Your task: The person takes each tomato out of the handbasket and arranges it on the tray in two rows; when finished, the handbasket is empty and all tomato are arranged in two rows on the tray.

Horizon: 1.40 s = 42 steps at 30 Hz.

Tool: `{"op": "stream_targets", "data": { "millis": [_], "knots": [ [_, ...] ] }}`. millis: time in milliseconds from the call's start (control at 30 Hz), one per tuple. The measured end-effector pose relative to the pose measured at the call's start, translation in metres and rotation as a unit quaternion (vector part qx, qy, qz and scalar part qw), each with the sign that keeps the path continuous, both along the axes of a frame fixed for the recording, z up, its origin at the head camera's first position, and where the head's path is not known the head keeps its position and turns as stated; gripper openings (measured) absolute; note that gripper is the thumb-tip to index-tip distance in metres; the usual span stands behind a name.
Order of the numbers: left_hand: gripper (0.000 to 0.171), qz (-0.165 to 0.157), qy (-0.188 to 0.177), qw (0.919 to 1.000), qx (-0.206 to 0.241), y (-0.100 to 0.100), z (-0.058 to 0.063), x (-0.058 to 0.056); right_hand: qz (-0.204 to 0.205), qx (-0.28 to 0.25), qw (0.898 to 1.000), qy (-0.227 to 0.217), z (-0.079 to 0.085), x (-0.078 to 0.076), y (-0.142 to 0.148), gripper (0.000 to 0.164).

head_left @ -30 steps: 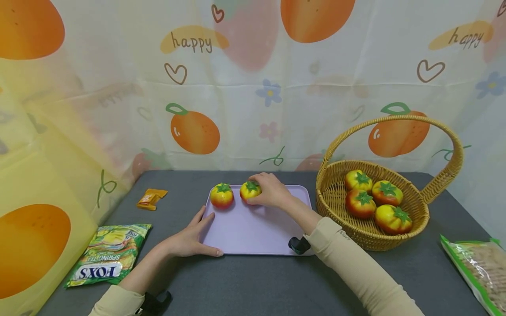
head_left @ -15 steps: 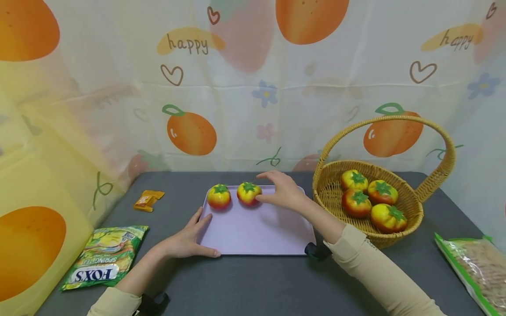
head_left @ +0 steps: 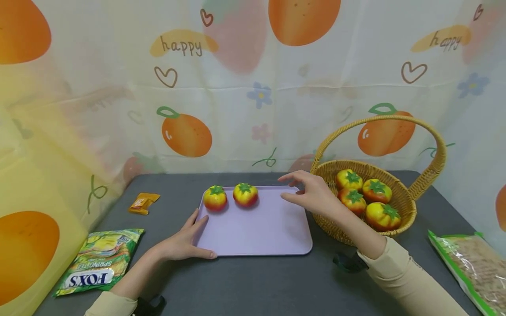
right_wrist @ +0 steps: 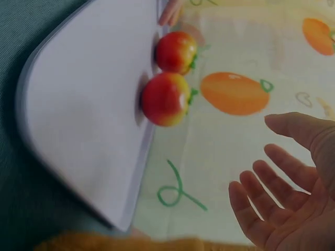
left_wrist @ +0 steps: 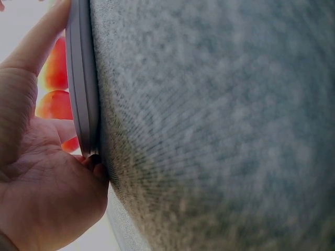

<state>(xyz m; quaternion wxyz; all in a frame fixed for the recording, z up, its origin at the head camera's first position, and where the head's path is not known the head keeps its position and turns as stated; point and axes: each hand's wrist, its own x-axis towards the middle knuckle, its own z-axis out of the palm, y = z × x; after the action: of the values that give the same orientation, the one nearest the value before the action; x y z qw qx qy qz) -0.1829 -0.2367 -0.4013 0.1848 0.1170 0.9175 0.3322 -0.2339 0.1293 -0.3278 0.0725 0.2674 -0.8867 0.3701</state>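
Observation:
A lilac tray (head_left: 253, 232) lies on the dark grey table. My left hand (head_left: 178, 243) holds its near left corner, thumb along the front edge and fingers at the left edge. In the left wrist view, fingertips (left_wrist: 97, 167) curl at the rim. Two red-and-yellow, tomato-like fruits with green star-shaped caps sit at the back of the tray, a left fruit (head_left: 215, 198) and a right fruit (head_left: 245, 195). My right hand (head_left: 316, 193) hovers over the tray's right end with fingers loosely bent, holding nothing. In the right wrist view, its palm (right_wrist: 309, 225) is bare.
A wicker basket (head_left: 330, 226) with a tall handle stands to the right, holding several similar fruits (head_left: 377, 190). A green FOX'S packet (head_left: 100, 261) and a small orange wrapper (head_left: 144, 203) lie left. Another clear, green-edged packet (head_left: 474, 267) lies far right. A printed curtain (head_left: 233, 123) hangs behind.
My right hand let go of the right fruit on the tray and moved right toward the basket. The left hand stays at the tray corner. The head view shifted slightly.

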Motion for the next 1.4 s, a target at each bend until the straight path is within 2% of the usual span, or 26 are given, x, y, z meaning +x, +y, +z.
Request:
{"op": "stream_targets", "data": {
  "millis": [333, 533, 700, 1100, 1400],
  "knots": [
    [0.114, -0.003, 0.006, 0.9999, -0.009, 0.0, -0.002, -0.001, -0.045, 0.003, 0.999, -0.005, 0.004, 0.012, 0.057, 0.03],
    [0.114, -0.001, 0.002, 0.9999, -0.011, -0.001, -0.002, 0.0, -0.075, 0.041, 0.996, 0.003, 0.0, 0.012, 0.088, 0.029],
    [0.114, 0.0, -0.001, 0.9999, -0.011, -0.001, -0.001, 0.0, -0.084, 0.069, 0.994, 0.003, -0.005, 0.009, 0.107, 0.03],
    [0.113, -0.006, -0.006, 0.9999, -0.005, -0.001, -0.001, -0.001, -0.101, 0.129, 0.987, -0.001, -0.015, 0.002, 0.125, 0.035],
    [0.114, 0.002, -0.011, 0.9999, -0.004, -0.001, -0.003, -0.003, -0.098, 0.165, 0.981, -0.015, -0.02, -0.003, 0.129, 0.047]
  ]
}}
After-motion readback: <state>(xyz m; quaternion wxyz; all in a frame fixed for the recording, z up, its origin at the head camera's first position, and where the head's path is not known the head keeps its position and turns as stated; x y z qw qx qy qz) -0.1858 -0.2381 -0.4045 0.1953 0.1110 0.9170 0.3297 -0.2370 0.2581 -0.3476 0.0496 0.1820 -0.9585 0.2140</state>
